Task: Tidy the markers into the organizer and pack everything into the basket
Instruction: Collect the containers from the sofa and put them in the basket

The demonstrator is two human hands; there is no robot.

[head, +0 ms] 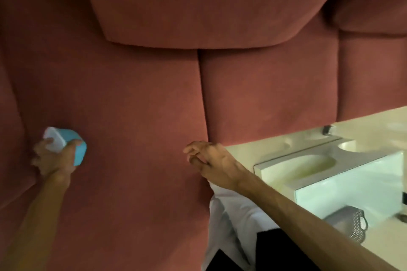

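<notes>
A dusty-red upholstered sofa (136, 99) fills most of the view, its seat split by 1 seam into 2 cushions, with a back cushion (198, 2) of the same cloth above. A light blue and white container (72, 142) sits on the left seat cushion, gripped by the left hand (52, 160). A white cloth (229, 211) lies at the seat's near edge. At the right stands a cream table (253, 149), carrying a white tray (319, 169) with round hollows and a grey mesh item (352, 224).

One organizer (72, 145), two hands (52, 160).
</notes>
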